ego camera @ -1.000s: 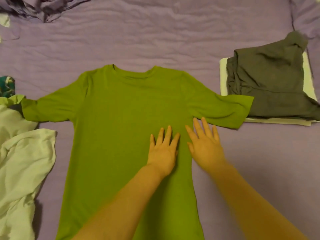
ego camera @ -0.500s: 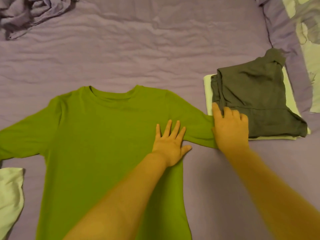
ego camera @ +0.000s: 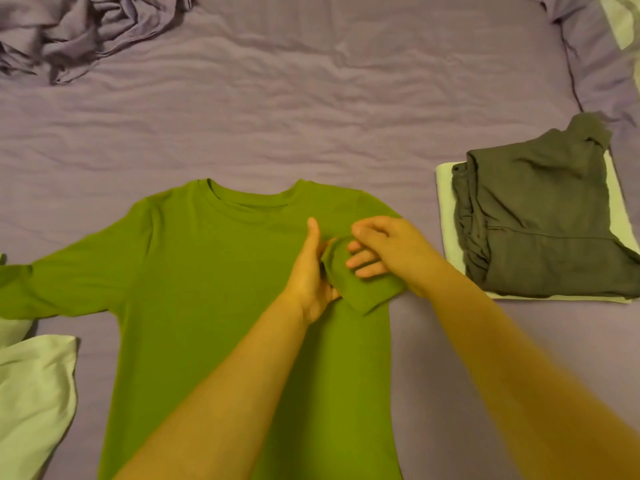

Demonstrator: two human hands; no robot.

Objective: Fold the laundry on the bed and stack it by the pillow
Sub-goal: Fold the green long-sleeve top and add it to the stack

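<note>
The green long-sleeved shirt point(ego camera: 214, 292) lies flat on the purple bed point(ego camera: 311, 109). The right hand point(ego camera: 388, 251) pinches its right sleeve point(ego camera: 360, 285), folded inward across the chest; the left hand point(ego camera: 311, 271), fingers straight, presses edge-on to set the crease. The folded grey garment point(ego camera: 540, 216) waits beside the pillow point(ego camera: 595, 53).

Plain olive-green long-sleeved shirt point(ego camera: 214, 289) on a lilac bedsheet point(ego camera: 311, 109); dark grey folded garment point(ego camera: 540, 220) tops a pale green one point(ego camera: 446, 216)
</note>
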